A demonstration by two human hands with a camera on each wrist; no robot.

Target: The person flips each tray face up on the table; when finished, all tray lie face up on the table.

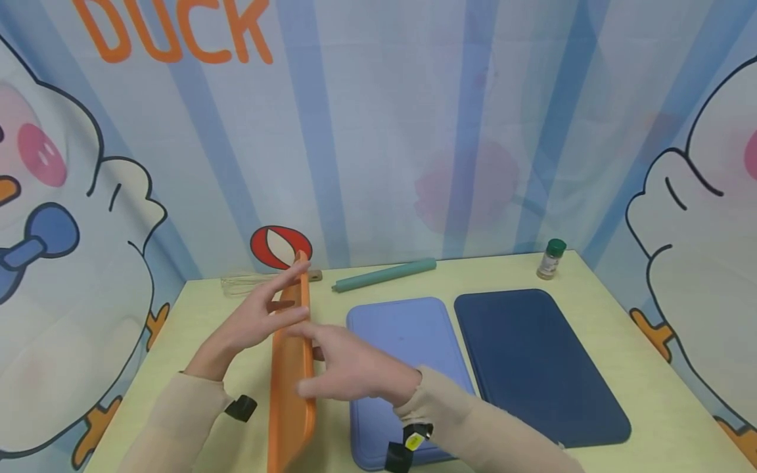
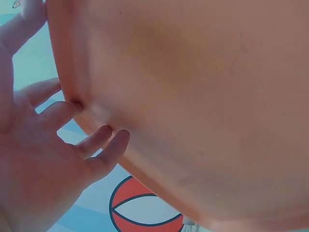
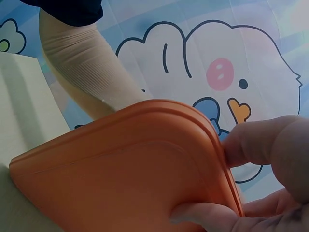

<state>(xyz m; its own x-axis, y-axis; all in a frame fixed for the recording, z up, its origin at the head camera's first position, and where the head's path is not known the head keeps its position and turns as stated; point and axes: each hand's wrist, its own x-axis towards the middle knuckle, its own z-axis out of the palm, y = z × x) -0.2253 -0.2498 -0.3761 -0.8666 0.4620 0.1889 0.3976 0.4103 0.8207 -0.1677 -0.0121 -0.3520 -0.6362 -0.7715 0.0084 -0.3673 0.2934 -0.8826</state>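
Observation:
An orange shallow tray [image 1: 290, 374] with rounded corners and a raised rim stands on edge, its length running away from me. My left hand [image 1: 255, 320] holds its upper edge from the left side, several fingertips at the rim and inner face in the left wrist view. From the right, my right hand [image 1: 355, 361] pinches the same edge nearer to me. The right wrist view shows the thumb on the tray's smooth face and another finger at the rim. Just right of it lies a light blue tray [image 1: 402, 335], partly covered by my right forearm.
A navy tray [image 1: 538, 368] lies flat farther right. Along the back of the pale yellow table [image 1: 680, 420] are a whisk [image 1: 242, 284], partly behind the orange tray, a green rolling pin [image 1: 384, 274] and a green-capped spice jar [image 1: 550, 259]. Behind hangs a printed curtain [image 1: 378, 131].

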